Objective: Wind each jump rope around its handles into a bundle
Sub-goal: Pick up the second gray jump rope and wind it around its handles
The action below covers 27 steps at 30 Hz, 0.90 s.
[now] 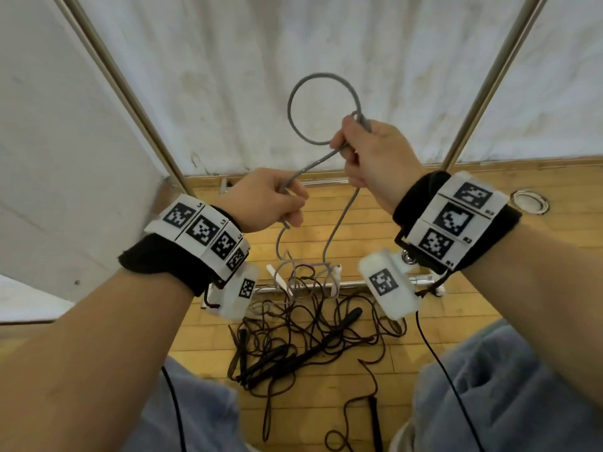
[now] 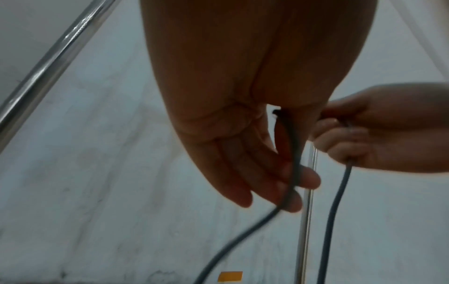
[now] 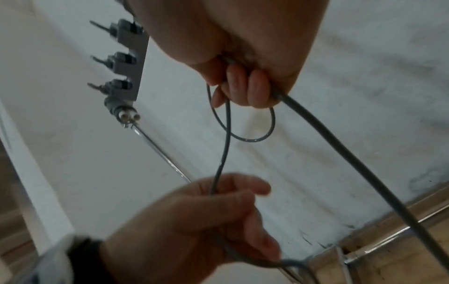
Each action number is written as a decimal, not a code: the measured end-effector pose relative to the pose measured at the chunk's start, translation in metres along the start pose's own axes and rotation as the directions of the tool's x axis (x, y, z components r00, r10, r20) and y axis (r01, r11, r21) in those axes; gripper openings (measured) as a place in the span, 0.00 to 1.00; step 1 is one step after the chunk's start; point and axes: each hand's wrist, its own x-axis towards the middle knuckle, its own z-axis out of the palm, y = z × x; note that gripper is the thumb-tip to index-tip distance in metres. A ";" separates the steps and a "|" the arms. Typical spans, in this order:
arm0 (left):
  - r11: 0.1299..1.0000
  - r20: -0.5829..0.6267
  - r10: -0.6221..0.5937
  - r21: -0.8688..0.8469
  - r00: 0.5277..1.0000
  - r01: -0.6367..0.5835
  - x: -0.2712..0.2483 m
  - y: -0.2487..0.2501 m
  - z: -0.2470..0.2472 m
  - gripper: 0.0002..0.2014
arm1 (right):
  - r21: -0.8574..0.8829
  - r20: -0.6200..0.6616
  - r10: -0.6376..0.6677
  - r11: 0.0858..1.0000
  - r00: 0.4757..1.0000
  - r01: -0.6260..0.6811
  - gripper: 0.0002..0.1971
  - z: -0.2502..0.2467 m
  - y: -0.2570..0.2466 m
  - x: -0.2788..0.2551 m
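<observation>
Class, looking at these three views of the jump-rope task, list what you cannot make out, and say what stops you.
- Grey rope: its handles, head view, lost in the floor tangle.
- Left hand: its grip, left wrist view, dark and blurred.
- Right hand: rope inside the fist, hidden by fingers.

Rope loop (image 1: 321,109) above hands; tangled ropes (image 1: 303,337) on floor (image 1: 408,360) below.

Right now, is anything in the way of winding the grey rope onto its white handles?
Yes. The grey rope hangs from both hands into a tangle with the dark ropes on the floor, where its white handles lie.
</observation>
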 end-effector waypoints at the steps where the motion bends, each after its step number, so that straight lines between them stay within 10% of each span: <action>1: 0.999 -0.015 -0.007 0.047 1.000 0.008 0.001 -0.002 0.001 0.05 | 0.051 -0.039 0.003 0.999 0.999 -0.001 0.19 -0.003 -0.003 0.002; 13: 0.992 0.053 0.063 -0.112 0.997 -0.056 0.005 0.016 0.040 0.11 | 0.692 0.069 0.198 0.696 0.978 -0.190 0.19 -0.021 -0.026 0.006; 18: 0.933 0.020 0.135 -0.339 0.991 -0.120 0.008 0.029 0.031 0.18 | 0.539 -0.041 0.197 0.830 0.979 -0.144 0.18 -0.022 -0.016 0.005; 23: 0.998 0.204 0.066 -0.007 0.977 -0.066 0.007 0.027 0.033 0.16 | 0.452 -0.080 0.179 0.883 0.981 -0.124 0.18 -0.022 -0.011 0.007; 27: 0.932 -0.058 0.033 -0.359 0.998 -0.052 0.010 0.033 0.026 0.17 | 0.413 0.017 0.209 0.889 0.978 -0.197 0.04 -0.021 -0.005 0.001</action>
